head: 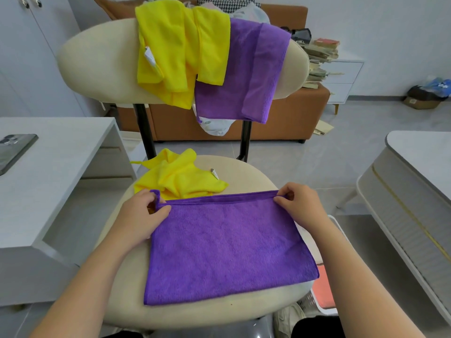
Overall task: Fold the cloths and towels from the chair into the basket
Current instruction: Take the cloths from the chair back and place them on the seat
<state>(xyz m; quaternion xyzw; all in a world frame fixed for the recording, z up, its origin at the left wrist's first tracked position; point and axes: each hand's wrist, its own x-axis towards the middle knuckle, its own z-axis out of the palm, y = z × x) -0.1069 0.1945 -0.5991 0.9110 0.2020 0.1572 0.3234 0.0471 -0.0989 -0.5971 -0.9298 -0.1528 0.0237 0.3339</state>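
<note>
A purple cloth (227, 247) lies flat on the beige chair seat (127, 296), folded so its far edge shows two layers. My left hand (144, 213) pinches its far left corner, and my right hand (300, 203) pinches its far right corner. Behind it on the seat sits a crumpled yellow cloth (178, 179). Over the chair back (97, 64) hang yellow cloths (178, 50) and another purple cloth (249, 71). A white perforated basket (319, 296) with something orange-pink in it shows at the lower right, mostly hidden by my right arm and the seat.
A white desk (48, 181) with a dark phone (12, 152) stands to the left. A white table or bed edge (415, 191) is at the right. Behind the chair are a brown sofa (292, 113), stacked books (319, 59) and a white drawer unit (341, 79).
</note>
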